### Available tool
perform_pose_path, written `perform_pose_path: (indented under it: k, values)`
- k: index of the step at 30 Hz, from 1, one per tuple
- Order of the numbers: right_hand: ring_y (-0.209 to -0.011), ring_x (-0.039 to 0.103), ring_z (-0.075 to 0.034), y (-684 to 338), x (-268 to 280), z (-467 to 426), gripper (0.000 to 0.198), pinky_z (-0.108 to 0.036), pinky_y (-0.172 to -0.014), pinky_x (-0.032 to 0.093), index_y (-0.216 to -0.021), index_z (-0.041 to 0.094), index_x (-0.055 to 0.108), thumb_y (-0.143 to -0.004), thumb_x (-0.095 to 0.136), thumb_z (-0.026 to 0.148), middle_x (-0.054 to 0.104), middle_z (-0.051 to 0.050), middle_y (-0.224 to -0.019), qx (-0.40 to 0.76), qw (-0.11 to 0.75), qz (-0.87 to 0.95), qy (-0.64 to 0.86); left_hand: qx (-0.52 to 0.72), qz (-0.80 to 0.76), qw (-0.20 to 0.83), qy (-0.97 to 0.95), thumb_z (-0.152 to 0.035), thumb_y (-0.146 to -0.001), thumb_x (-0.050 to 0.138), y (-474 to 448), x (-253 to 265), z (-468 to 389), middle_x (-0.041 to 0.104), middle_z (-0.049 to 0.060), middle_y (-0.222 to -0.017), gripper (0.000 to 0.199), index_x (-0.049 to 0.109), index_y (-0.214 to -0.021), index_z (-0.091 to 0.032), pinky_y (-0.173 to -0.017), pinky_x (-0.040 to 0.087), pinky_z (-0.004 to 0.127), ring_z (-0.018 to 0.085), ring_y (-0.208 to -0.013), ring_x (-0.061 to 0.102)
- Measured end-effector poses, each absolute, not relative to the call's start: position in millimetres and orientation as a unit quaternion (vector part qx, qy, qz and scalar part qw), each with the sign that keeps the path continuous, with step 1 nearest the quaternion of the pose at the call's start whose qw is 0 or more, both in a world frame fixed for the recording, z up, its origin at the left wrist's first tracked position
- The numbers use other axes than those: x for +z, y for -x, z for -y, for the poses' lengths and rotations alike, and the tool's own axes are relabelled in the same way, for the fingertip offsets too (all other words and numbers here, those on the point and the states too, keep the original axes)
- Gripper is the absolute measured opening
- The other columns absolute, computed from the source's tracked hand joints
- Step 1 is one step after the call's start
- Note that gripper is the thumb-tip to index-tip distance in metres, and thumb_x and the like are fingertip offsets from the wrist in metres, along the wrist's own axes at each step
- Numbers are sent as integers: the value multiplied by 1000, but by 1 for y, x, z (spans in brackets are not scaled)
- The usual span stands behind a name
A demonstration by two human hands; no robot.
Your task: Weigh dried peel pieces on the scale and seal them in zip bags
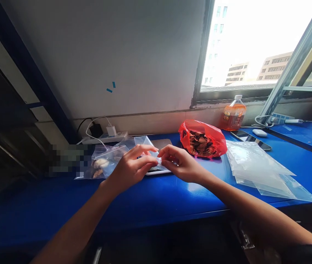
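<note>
My left hand and my right hand meet over the middle of the blue table. The fingertips of each hand pinch a clear plastic bag, and part of it stands up behind my left fingers. My hands hide most of this bag, so what it contains cannot be seen. Beneath it lies a flat object with a white rim, largely covered. Left of my left hand are clear bags with pale and brown pieces inside. Beyond my right hand, a red plastic bag gapes around dried brown pieces.
Flat clear bags lie fanned out on the right of the table. Behind them are a phone, a white case and a bottle of orange drink. A power strip with chargers runs along the wall.
</note>
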State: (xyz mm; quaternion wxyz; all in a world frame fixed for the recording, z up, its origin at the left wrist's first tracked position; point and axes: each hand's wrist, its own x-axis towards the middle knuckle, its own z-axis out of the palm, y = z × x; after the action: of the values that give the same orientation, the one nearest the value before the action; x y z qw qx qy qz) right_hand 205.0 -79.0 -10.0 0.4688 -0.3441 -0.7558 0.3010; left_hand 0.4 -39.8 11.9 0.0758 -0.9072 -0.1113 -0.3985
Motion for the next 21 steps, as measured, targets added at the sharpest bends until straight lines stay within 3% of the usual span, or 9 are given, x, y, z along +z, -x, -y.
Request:
perform_pose_path:
  k: [6,11,15,21]
  values:
    - [-64,51,-11,-195,-14,79,14,-22,-58,40,-76,19,50,-71,49,7,57,1,-71,201,497,761,366,-357,136,94,919,-17,-92,54,0,12,43,64,6,-106,15,65,-82,-19,-81,52,35,19,-91,61]
    - [-58,45,-10,-198,-16,69,14,-21,-53,34,-70,19,50,-66,47,6,52,3,-65,185,510,737,403,-335,119,76,932,-15,-93,53,-3,11,47,63,5,-107,16,64,-81,-19,-87,50,35,19,-96,59]
    - [-59,45,-10,-205,-17,65,11,-22,-54,36,-74,19,54,-73,48,9,52,2,-67,215,486,751,392,-340,119,51,932,-15,-92,55,-2,10,42,63,4,-104,12,62,-83,-20,-88,50,34,18,-95,59]
    - [-78,55,-14,-203,-6,83,6,-27,-70,44,-92,19,59,-87,56,22,58,-3,-86,133,449,832,299,-430,143,43,890,-22,-90,61,8,11,32,60,4,-100,6,57,-86,-19,-74,53,27,15,-88,61]
